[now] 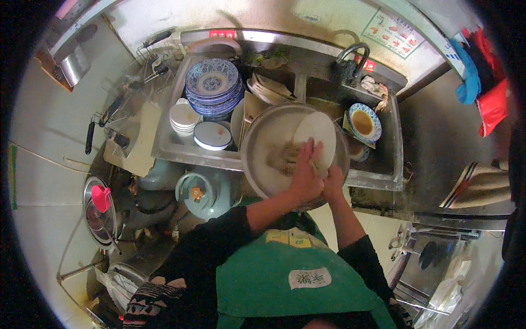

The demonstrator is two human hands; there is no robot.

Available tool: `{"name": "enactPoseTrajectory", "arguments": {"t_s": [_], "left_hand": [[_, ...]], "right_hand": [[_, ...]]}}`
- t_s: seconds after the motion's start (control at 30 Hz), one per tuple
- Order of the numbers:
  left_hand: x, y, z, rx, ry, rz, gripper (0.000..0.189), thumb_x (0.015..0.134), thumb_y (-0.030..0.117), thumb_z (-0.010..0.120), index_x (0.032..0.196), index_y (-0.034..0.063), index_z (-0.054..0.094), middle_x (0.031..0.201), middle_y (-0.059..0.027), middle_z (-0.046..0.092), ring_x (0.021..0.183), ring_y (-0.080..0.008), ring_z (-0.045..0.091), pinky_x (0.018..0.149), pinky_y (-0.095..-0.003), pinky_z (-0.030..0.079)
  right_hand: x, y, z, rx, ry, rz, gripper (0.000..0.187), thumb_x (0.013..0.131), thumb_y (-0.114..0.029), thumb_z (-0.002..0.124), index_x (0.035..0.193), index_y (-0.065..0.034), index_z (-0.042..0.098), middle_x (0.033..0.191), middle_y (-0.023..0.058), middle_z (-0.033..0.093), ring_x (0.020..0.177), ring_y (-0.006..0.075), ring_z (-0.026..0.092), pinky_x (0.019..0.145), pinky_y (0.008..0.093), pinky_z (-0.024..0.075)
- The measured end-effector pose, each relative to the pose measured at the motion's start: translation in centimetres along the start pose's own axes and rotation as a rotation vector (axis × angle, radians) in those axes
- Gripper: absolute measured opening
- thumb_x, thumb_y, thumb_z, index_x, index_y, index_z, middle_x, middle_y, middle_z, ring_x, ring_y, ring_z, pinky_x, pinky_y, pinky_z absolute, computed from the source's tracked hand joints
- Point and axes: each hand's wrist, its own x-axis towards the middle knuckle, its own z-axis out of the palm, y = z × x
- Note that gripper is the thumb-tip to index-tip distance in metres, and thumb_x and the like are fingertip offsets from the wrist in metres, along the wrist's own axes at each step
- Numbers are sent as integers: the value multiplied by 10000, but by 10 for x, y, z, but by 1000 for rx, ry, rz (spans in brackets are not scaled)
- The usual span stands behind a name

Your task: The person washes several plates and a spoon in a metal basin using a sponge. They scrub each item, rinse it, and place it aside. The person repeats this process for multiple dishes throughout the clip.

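A white plate [316, 127] is tilted over a large round metal basin [248, 164] of cloudy water, which rests over the front of a steel sink. My left hand [306, 174] lies against the plate's face, its fingers spread and slightly blurred. At the plate's lower edge, my right hand [333, 183] grips it, partly hidden behind the left one. Patterned blue-and-white plates [212, 80] stand stacked in the left sink bay, beside small white dishes [185, 115] and an oval white dish [212, 135].
Square-edged dishes [269, 88] lean behind the basin. Right of it, a patterned bowl [363, 122] holds brown liquid. A black faucet [355, 53] rises at the back; a crumpled cloth [374, 86] lies nearby. A gas cylinder [209, 197] stands below left, and a striped towel [476, 185] lies right.
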Motion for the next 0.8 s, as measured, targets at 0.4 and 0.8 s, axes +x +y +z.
{"name": "enactPoseTrajectory", "arguments": {"t_s": [0.4,0.8], "left_hand": [[144,-125,-20,345,-384,-255,384,890,163,524,1233,13,612,1247,-242,592,1131,-424,571,986,-482,455],[-14,-77,51,123,409,-235,474,921,254,459,1316,5,540,1267,-253,589,1145,-446,573,1020,-487,448]], "right_hand": [[-18,-18,-21,-242,-355,47,337,759,-182,710,1072,-54,714,974,165,742,968,284,713,841,387,534],[7,39,18,187,286,275,382,711,5,673,1093,17,659,1000,90,687,865,254,672,789,379,545]]}}
